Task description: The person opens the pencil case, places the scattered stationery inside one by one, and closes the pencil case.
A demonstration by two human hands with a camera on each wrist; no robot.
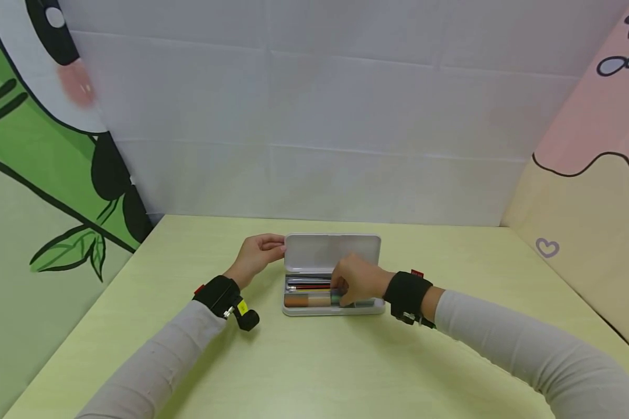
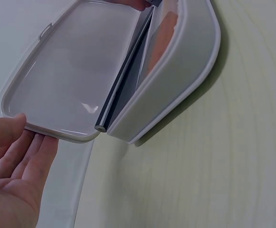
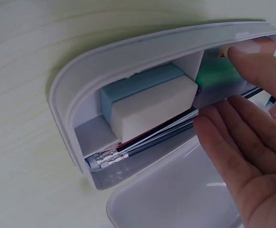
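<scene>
Head view: left hand (image 1: 255, 254) pinches lid (image 1: 331, 252) edge (right hand (image 1: 357, 281) inside case (image 1: 333, 309)).

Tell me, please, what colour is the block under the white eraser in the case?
Light blue block, under the white eraser; clearest in the right wrist view.

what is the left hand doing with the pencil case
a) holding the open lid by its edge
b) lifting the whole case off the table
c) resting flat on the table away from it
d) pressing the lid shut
a: the left hand holds the left edge of the lid with its fingers, and the pencil case lies open on the table while the right hand reaches into it.
</scene>
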